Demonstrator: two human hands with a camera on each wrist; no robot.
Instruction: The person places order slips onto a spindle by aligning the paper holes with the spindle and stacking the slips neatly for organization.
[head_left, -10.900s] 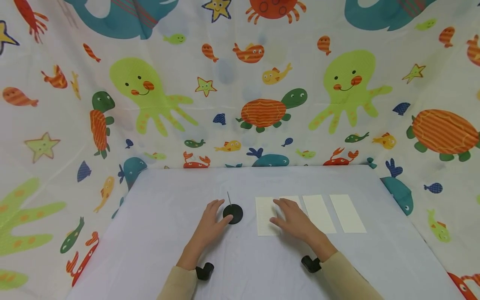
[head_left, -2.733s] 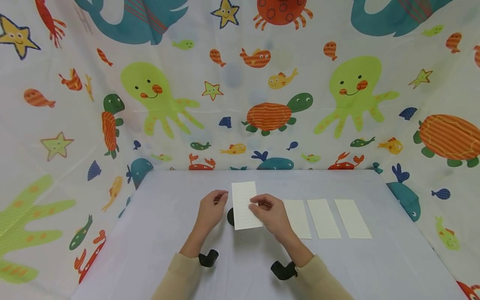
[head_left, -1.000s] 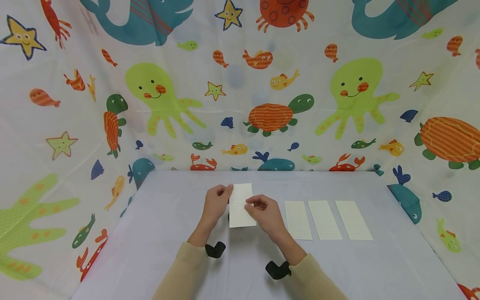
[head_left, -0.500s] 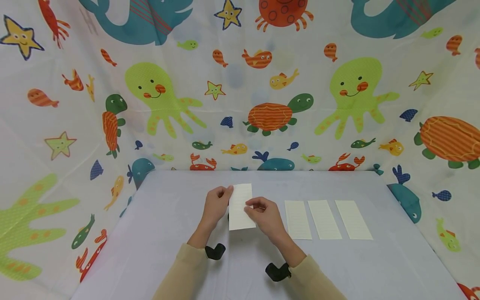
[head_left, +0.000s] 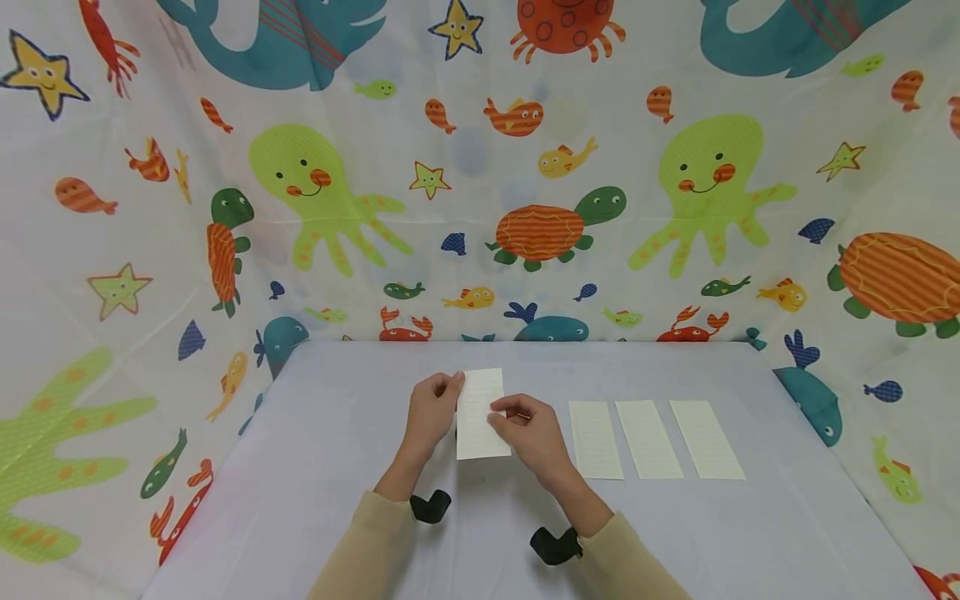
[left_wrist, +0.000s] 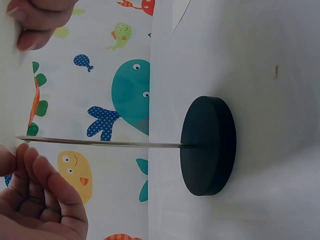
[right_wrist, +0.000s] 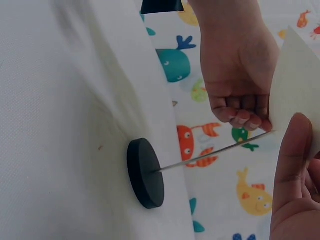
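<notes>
Left wrist view: spike (left_wrist: 100, 143) seen under the white card (head_left: 476, 417)

The white card is pinched on its left long edge by the left hand (head_left: 432, 410) and on its right by the right hand (head_left: 531, 433). Its long side runs toward the tabletop's (head_left: 315, 433) far edge. Below, the spike points up from a black base (left_wrist: 207, 150), its tip nearer the left hand. Whether the white card is touched cannot be told; from above, the black base is almost all hidden.

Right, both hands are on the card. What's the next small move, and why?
Probably ease the card straight down onto the spike. The left hand and right hand pinch it at opposite sides, the tip is close to its underside, and nothing pokes through its top in the head view. Whether tip and card touch, I can't tell.
</notes>
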